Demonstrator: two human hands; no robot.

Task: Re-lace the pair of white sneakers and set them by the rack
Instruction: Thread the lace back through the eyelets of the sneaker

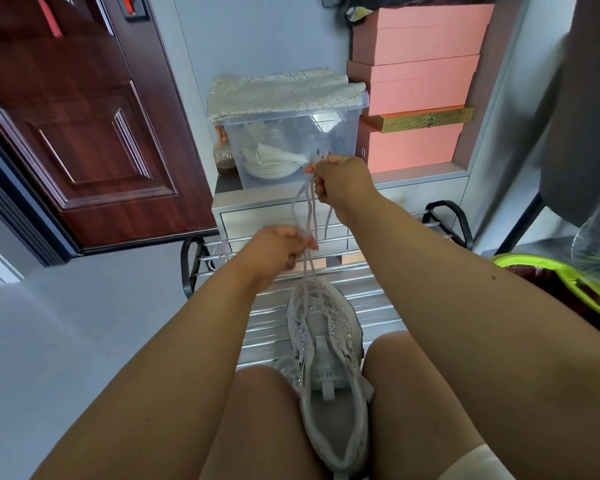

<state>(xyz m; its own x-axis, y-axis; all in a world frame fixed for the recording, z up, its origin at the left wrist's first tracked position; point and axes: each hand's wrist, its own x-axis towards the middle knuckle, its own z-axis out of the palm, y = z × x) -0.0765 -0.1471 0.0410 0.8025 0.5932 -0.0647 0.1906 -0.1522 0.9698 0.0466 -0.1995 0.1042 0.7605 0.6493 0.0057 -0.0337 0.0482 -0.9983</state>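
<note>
While the pale grey-white mesh sneaker with glittery side panels [326,341] lies wedged between the person's bare thighs, its toe points away toward the chrome-barred shoe rack with black end frames [371,289] and its open heel faces the camera. Both ends of the long pale grey shoelace [309,216] rise from the front eyelets of the shoe, up and away from it. The left hand [278,251] is the lower grip: its fingers are curled round the lace strands just above the toe of the sneaker. The right hand [343,183] is the higher grip, farther from the shoe, and pinches the upper ends of the same strands in a clenched fist, so the lace runs taut from shoe to left hand to right hand. The sneaker therefore sits below and nearer the body than both grips, in line with them.

Beyond the rack stands a white low drawer cabinet [278,211]; on its top, toward the left edge, is a clear plastic storage box [291,140] holding white dishes, covered with a cream lace cloth [281,90]. Stacked salmon-pink cardboard boxes [416,74] fill the shelf to its right. A dark red panelled door [66,116] stands at the left.
</note>
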